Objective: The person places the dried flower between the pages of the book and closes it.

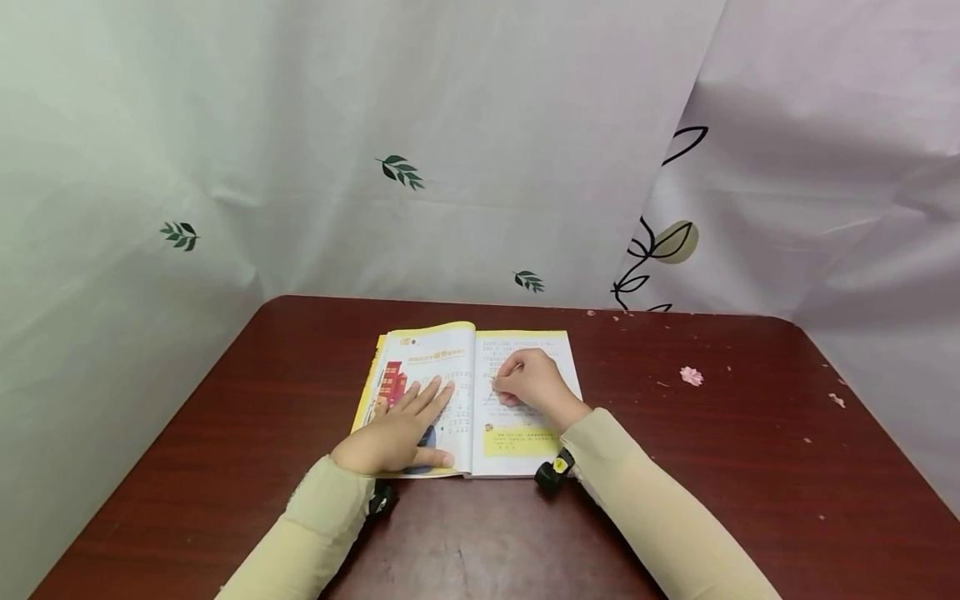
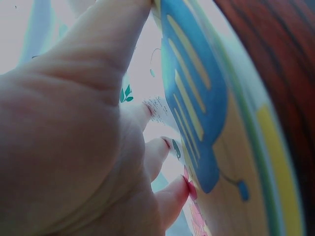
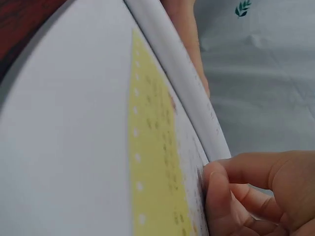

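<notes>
An open book [image 1: 442, 350] lies on the dark red table, its left page illustrated and its right page full of print. My left hand [image 1: 397, 429] rests flat on the left page with the fingers spread. In the left wrist view that hand [image 2: 98, 128] stands beside a blue printed shape on the page. Over the right page, my right hand [image 1: 528, 383] has its fingers curled, thumb and index finger pinching a thin dark stick-like thing [image 1: 492, 390]. In the right wrist view, the pinching right hand [image 3: 261, 196] is low against the print, near the book's fold; the thing is mostly hidden.
A pink flower-shaped piece [image 1: 692, 377] lies to the right of the book on the table [image 1: 720, 467]. Small pale flecks dot the table's right side. Behind stands a white curtain [image 1: 480, 208] with leaf prints.
</notes>
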`<act>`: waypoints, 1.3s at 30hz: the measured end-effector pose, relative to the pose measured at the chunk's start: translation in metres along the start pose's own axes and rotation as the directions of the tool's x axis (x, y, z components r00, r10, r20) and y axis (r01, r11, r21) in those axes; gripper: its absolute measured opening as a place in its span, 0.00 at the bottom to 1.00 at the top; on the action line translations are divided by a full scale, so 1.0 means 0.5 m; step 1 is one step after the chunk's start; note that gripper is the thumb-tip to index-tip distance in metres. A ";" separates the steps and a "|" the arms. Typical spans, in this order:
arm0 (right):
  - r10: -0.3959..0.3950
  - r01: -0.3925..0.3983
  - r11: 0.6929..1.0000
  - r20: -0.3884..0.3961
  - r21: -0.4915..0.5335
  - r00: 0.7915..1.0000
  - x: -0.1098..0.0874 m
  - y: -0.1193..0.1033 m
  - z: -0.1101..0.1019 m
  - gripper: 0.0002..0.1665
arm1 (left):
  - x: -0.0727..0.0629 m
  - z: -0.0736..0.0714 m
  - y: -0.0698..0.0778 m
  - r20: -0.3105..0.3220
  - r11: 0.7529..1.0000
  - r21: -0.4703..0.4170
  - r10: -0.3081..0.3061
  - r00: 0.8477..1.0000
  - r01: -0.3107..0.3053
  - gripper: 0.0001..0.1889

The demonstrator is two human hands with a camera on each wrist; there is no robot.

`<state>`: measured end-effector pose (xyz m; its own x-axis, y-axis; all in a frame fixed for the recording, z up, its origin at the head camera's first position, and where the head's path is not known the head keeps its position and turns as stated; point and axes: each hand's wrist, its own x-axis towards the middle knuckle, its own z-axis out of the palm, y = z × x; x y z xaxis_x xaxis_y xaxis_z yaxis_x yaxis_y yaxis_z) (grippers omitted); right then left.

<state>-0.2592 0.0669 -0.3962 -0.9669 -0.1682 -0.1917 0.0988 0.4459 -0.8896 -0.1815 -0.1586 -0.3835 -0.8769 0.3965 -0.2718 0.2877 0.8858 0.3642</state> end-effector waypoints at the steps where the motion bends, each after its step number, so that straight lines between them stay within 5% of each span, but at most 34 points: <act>1: 0.000 0.000 1.000 0.000 -0.005 1.000 -0.001 0.000 -0.001 0.06 | 0.000 -0.001 0.001 0.001 1.000 -0.002 0.001 1.000 -0.001 0.53; 17: -0.102 0.104 0.991 0.033 -0.086 0.994 -0.010 0.003 -0.023 0.03 | 0.002 -0.003 -0.002 0.006 1.000 -0.008 -0.003 1.000 0.003 0.53; 23: -0.249 0.253 0.954 0.043 -0.162 0.968 -0.019 0.012 -0.062 0.03 | 0.001 -0.002 -0.002 0.003 1.000 -0.011 -0.001 1.000 0.001 0.53; 27: -0.317 0.303 0.921 -0.021 -0.245 0.948 -0.031 0.016 -0.098 0.06 | 0.002 -0.003 0.001 -0.007 1.000 -0.009 0.012 1.000 -0.012 0.53; 33: -0.294 0.236 0.910 -0.128 -0.341 0.947 -0.036 0.031 -0.143 0.12 | 0.002 -0.001 -0.001 -0.005 1.000 -0.013 0.010 1.000 -0.010 0.53; 39: -0.088 0.021 0.927 -0.161 -0.376 0.983 -0.030 0.045 -0.167 0.25 | 0.001 0.005 -0.003 -0.013 1.000 -0.018 0.012 1.000 -0.012 0.55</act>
<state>-0.2622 0.1530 -0.3788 -0.9970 -0.0633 -0.0438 -0.0174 0.7396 -0.6728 -0.1816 -0.1593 -0.3864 -0.8783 0.4039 -0.2559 0.2914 0.8765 0.3833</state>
